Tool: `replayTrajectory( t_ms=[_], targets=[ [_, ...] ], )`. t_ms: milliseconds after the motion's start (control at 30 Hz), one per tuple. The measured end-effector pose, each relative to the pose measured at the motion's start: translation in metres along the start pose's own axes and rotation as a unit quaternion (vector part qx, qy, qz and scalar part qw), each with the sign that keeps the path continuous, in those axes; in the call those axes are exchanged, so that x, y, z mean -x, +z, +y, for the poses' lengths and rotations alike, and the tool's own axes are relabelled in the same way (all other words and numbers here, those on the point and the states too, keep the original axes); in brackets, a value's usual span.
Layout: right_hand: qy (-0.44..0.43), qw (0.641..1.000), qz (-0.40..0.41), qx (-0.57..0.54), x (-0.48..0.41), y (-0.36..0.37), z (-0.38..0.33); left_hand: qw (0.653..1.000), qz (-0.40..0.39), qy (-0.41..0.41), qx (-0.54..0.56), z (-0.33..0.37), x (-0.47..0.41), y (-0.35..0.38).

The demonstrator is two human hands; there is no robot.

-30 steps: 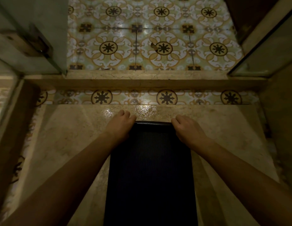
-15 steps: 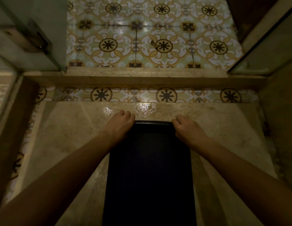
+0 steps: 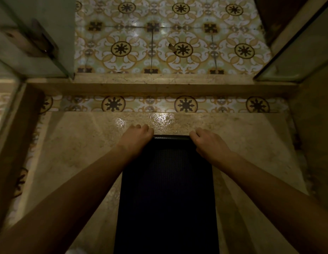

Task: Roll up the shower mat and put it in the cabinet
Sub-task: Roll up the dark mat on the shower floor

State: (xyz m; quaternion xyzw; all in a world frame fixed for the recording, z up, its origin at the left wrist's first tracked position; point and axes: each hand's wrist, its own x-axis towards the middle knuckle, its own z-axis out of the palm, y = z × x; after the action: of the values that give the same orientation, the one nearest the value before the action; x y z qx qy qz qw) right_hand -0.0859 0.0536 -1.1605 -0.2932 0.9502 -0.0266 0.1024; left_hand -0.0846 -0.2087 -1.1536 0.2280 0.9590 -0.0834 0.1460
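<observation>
Mat position: the shower mat (image 3: 167, 189) lies flat and lengthwise on the wet marble floor (image 3: 77, 153), its far edge just short of the strip of patterned tile (image 3: 150, 104) below the marble threshold (image 3: 159, 85). Its near end runs out of the bottom of the view.

Hands: the left hand (image 3: 135, 137) is on the mat's far left corner, the right hand (image 3: 208, 143) on the far right corner. Both are curled closed over that far edge, fingers tucked past it toward the tile strip. The edge between them shows as a thin raised lip with a slight sheen; whether this is a first turn of the roll or only a lifted rim, I cannot tell in this light.

Step, as judged: the very start of rolling. Nearly the whole mat is flat, so the task is at its beginning. No cabinet is in view.

Next move, as judged: fold the gripped edge back over the mat toward the body, then roll with both hands moving at the same rate so the tube stays straight and does not cone to one side.

Risks: the floor near the mat's far edge glistens, so the mat may slide rather than roll. A damp underside may also cling.
</observation>
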Motion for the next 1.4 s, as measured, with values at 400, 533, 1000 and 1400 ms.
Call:
replayTrajectory(
  t_ms=[400, 533, 1000, 1400],
  targets=[
    [0.007, 0.999, -0.039, 0.015, -0.002, -0.008, 0.000, 0.993, -0.010, 0.021, 0.112, -0.018, 0.009, -0.003],
    [0.024, 0.998, -0.059, -0.009, -0.003, -0.011, -0.003, 0.992, -0.004, 0.016, 0.121, -0.011, 0.011, -0.001],
    [0.063, 0.990, -0.110, -0.065, -0.003, -0.017, 0.005, 0.980, -0.038, -0.028, 0.195, -0.022, 0.014, -0.007],
    [0.064, 0.988, -0.124, -0.070, 0.002, -0.021, 0.006, 0.974, -0.040, -0.022, 0.222, -0.018, 0.019, -0.006]
  ],
)
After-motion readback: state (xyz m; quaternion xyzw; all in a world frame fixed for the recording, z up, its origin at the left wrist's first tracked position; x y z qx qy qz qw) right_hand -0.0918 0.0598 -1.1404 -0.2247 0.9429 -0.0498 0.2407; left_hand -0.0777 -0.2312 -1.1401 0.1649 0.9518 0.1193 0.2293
